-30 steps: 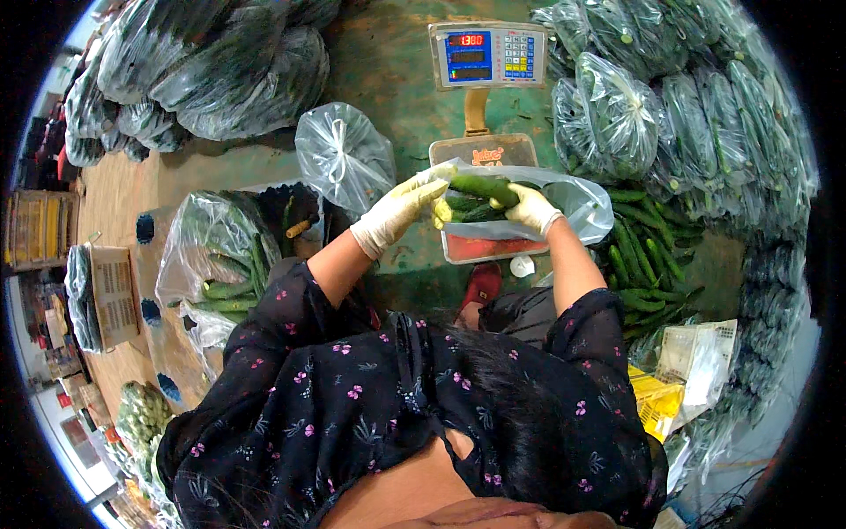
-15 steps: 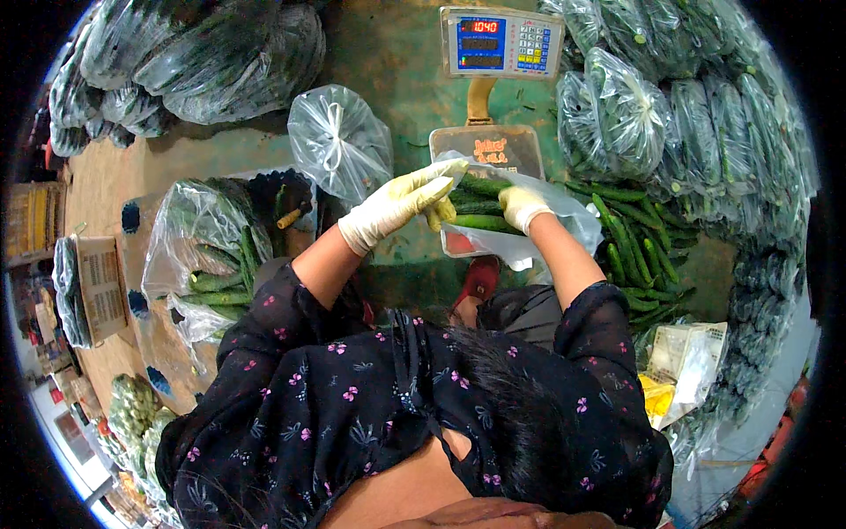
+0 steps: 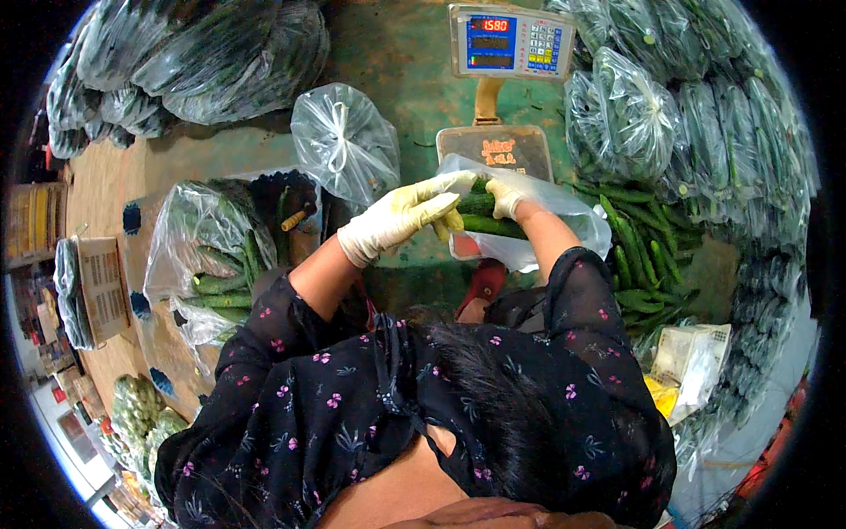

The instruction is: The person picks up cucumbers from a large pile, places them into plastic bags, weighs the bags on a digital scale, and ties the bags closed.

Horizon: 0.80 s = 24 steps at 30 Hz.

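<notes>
A clear plastic bag [image 3: 573,225] with green cucumbers [image 3: 487,225] in it lies over the plate of a digital scale [image 3: 495,152]. My left hand [image 3: 405,218], in a pale thin glove, grips the bag's left edge, fingers pointing right and the thumb side uppermost. My right hand [image 3: 505,198], gloved alike, is closed over the cucumbers at the bag's mouth, its forearm crossing the bag. The right fingertips are partly hidden. The scale's lit display [image 3: 513,41] stands on a post behind the plate.
Loose cucumbers [image 3: 639,251] are heaped right of the scale. Filled bags [image 3: 626,115] are stacked at the right, more bags [image 3: 229,66] at the far left. A tied bag [image 3: 344,141] stands left of the scale. An opened bag of cucumbers [image 3: 198,238] sits at left; a white basket [image 3: 692,357] stands lower right.
My right hand has moved left and slightly away from me over the cucumbers. The scale's reading has changed. My left hand stays on the bag's edge.
</notes>
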Tool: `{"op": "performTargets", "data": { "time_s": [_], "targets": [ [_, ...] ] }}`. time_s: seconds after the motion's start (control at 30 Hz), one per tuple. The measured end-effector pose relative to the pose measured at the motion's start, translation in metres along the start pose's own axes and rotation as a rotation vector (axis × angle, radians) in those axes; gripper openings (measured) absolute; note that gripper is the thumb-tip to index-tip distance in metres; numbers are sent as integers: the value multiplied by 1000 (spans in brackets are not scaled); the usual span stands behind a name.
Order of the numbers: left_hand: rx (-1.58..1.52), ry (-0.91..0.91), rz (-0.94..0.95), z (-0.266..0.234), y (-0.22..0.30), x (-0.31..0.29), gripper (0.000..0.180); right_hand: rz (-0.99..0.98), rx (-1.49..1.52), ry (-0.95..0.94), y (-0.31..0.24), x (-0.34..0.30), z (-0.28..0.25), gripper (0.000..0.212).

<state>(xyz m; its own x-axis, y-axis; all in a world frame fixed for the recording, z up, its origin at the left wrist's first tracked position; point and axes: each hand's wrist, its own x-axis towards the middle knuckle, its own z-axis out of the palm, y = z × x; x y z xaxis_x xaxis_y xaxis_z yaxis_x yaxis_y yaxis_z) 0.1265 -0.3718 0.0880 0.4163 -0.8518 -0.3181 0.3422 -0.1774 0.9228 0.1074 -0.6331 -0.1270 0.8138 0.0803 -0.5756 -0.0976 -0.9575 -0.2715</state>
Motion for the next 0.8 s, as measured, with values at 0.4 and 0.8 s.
{"op": "performTargets", "data": {
  "time_s": [0.4,0.8],
  "targets": [
    [-35,23,-59,-1,-10,-19,55,-184,-166,116,-6,-28,-7,31],
    [-135,46,66,-11,-13,-7,60,50,-197,400,-7,-29,-30,36]
  ]
}}
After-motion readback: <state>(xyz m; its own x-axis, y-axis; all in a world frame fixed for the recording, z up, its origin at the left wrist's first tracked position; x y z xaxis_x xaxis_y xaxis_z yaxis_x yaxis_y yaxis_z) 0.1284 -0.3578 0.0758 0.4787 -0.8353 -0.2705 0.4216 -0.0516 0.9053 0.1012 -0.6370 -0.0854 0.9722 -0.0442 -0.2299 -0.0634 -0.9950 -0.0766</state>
